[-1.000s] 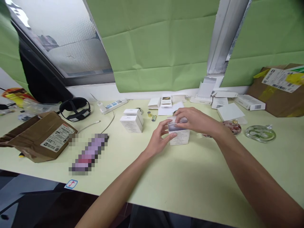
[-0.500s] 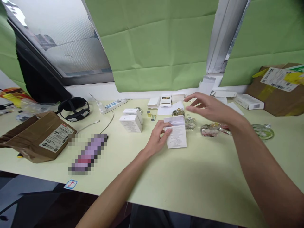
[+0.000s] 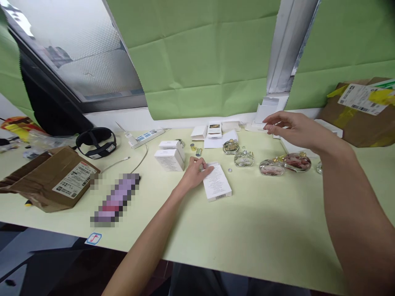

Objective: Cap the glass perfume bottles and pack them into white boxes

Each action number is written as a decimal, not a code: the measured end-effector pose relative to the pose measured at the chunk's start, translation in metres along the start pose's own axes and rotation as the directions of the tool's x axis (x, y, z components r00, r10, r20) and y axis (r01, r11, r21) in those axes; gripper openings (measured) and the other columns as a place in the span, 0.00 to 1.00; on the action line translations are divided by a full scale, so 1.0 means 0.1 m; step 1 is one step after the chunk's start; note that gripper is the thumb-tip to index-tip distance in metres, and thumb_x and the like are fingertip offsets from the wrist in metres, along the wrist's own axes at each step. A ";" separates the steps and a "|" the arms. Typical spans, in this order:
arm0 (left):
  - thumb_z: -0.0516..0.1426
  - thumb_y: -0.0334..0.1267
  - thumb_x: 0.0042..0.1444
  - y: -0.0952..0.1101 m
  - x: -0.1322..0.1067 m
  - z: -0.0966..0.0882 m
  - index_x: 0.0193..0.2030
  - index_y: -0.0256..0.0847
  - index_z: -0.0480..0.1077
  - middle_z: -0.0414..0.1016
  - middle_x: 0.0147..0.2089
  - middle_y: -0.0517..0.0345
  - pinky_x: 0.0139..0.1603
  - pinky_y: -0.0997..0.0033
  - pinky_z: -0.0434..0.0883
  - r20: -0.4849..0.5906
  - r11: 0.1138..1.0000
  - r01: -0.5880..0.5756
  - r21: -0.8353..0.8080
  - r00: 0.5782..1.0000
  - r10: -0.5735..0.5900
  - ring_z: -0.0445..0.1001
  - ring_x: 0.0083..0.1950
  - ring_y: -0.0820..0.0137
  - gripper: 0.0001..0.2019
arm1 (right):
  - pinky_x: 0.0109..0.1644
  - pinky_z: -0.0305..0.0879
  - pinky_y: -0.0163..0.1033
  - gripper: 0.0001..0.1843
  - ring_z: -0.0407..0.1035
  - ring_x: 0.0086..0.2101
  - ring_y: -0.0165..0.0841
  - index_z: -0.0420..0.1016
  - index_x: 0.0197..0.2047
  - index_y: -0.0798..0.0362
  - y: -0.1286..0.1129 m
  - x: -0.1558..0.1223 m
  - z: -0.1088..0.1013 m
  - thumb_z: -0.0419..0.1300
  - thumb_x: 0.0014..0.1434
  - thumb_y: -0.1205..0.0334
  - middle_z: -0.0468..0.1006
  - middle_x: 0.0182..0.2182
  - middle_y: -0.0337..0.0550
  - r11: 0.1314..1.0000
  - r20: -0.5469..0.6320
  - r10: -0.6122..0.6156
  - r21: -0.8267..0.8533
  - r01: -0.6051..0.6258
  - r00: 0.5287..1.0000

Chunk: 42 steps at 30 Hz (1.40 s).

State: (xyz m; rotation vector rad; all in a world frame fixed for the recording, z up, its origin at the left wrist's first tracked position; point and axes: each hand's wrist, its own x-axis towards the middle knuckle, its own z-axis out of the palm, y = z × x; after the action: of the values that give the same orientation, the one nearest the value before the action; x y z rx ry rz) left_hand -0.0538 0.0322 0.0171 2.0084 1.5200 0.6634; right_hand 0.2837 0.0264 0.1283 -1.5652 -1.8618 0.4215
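My left hand [image 3: 196, 172] holds a white printed carton [image 3: 217, 183] by its far left end, thumb on top and the other fingers curled at the edge. The carton rests on the table with its barcode end facing me. Nothing shows in my right hand [image 3: 290, 128], which hovers over the back right of the table, fingers loosely bent and apart. Between and below the hands stand glass perfume bottles: a gold-toned one [image 3: 231, 146], a clear one [image 3: 243, 159], a pinkish one [image 3: 271, 167] and a dark red one [image 3: 297, 162]. A tiny silvery ring [image 3: 230, 169] lies beside the carton.
Two white cartons [image 3: 169, 159] stand left of my left hand, near small metallic caps [image 3: 198, 152]. Opened white packaging [image 3: 215, 130] lies along the wall. An open cardboard box [image 3: 64, 181], headset [image 3: 96, 142], power strip [image 3: 148, 137] and blurred-out phone [image 3: 115, 199] are left; another cardboard box [image 3: 354, 119] is right.
The carton, earlier tilted with its flap showing, now lies lower and further left on the table. My left hand moved left with it; my right hand moved right, away from the carton.
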 end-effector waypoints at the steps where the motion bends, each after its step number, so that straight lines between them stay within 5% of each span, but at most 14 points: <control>1: 0.55 0.57 0.58 -0.01 0.00 0.00 0.36 0.42 0.66 0.59 0.47 0.56 0.40 0.65 0.69 -0.014 1.000 -0.015 0.010 1.000 0.015 0.65 0.32 0.74 0.18 | 0.46 0.68 0.49 0.13 0.72 0.45 0.41 0.74 0.46 0.40 0.01 0.00 0.00 0.58 0.60 0.48 0.79 0.46 0.41 1.000 0.016 0.001 0.003 -0.001 1.000; 6: 0.55 0.55 0.59 -0.04 0.02 0.03 0.36 0.41 0.72 0.59 0.48 0.52 0.52 0.60 0.68 -0.050 0.996 -0.084 0.009 0.995 0.084 0.68 0.48 0.63 0.17 | 0.45 0.66 0.48 0.16 0.72 0.45 0.41 0.74 0.48 0.43 0.01 -0.03 -0.09 0.59 0.60 0.48 0.80 0.46 0.46 0.995 -0.052 0.099 0.016 -0.098 0.994; 15: 0.52 0.51 0.62 -0.05 0.04 0.02 0.36 0.39 0.71 0.61 0.46 0.52 0.51 0.61 0.67 0.018 0.995 -0.096 0.002 0.995 0.096 0.68 0.45 0.65 0.17 | 0.40 0.68 0.44 0.17 0.75 0.39 0.36 0.76 0.49 0.46 0.09 -0.25 -0.47 0.63 0.57 0.52 0.80 0.43 0.48 0.975 -0.438 0.158 0.211 -0.070 0.885; 22: 0.53 0.48 0.63 0.07 -0.01 0.00 0.48 0.45 0.68 0.64 0.48 0.53 0.55 0.60 0.63 -0.129 0.984 -0.162 0.072 0.977 0.170 0.65 0.52 0.62 0.12 | 0.39 0.71 0.44 0.15 0.75 0.36 0.35 0.76 0.50 0.50 0.24 -0.29 -0.61 0.62 0.59 0.60 0.78 0.43 0.51 0.978 -0.695 0.066 0.185 0.091 0.716; 28: 0.56 0.53 0.60 0.21 -0.11 0.03 0.58 0.53 0.63 0.63 0.58 0.53 0.66 0.52 0.50 0.105 0.945 -0.298 0.135 0.953 0.285 0.58 0.62 0.57 0.22 | 0.36 0.71 0.40 0.17 0.76 0.36 0.33 0.77 0.49 0.44 0.36 -0.35 -0.77 0.61 0.57 0.66 0.79 0.45 0.47 0.964 -0.824 -0.045 0.111 0.240 0.564; 32: 0.55 0.55 0.59 0.18 -0.11 0.01 0.61 0.54 0.61 0.61 0.62 0.54 0.65 0.52 0.54 0.174 0.968 -0.234 0.090 0.961 0.216 0.55 0.66 0.53 0.25 | 0.38 0.71 0.44 0.15 0.77 0.37 0.37 0.78 0.48 0.41 0.70 -0.59 -0.87 0.64 0.56 0.61 0.80 0.45 0.51 0.982 -0.812 0.006 0.114 0.149 0.583; 35: 0.55 0.53 0.60 0.15 -0.09 -0.03 0.60 0.54 0.61 0.63 0.62 0.56 0.66 0.53 0.53 0.186 0.970 -0.232 0.074 0.959 0.215 0.56 0.66 0.55 0.23 | 0.40 0.71 0.48 0.10 0.77 0.36 0.41 0.78 0.44 0.40 1.04 -0.90 -0.84 0.63 0.58 0.57 0.81 0.38 0.52 0.973 -0.783 0.197 0.231 -0.018 0.590; 39: 0.54 0.49 0.61 0.13 -0.05 -0.10 0.60 0.52 0.63 0.66 0.62 0.56 0.66 0.55 0.54 0.151 0.964 -0.257 0.074 0.958 0.244 0.59 0.65 0.58 0.21 | 0.49 0.69 0.52 0.11 0.75 0.46 0.45 0.74 0.41 0.39 1.41 -1.33 -0.66 0.60 0.58 0.46 0.78 0.46 0.54 0.873 -0.500 0.462 0.401 -0.278 0.732; 42: 0.52 0.48 0.62 0.10 -0.02 -0.12 0.60 0.50 0.64 0.67 0.62 0.54 0.65 0.56 0.56 0.132 0.962 -0.263 0.070 0.959 0.252 0.61 0.65 0.58 0.20 | 0.57 0.66 0.51 0.14 0.69 0.54 0.45 0.72 0.45 0.36 1.59 -1.50 -0.47 0.58 0.59 0.42 0.74 0.54 0.51 0.800 -0.285 0.528 0.482 -0.357 0.800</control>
State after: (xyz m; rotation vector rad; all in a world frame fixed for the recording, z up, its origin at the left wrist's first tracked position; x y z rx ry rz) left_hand -0.0553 0.0292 0.0326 2.2939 1.2477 0.5696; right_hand 0.4434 -0.0889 0.0220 -1.6399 -0.9856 0.5980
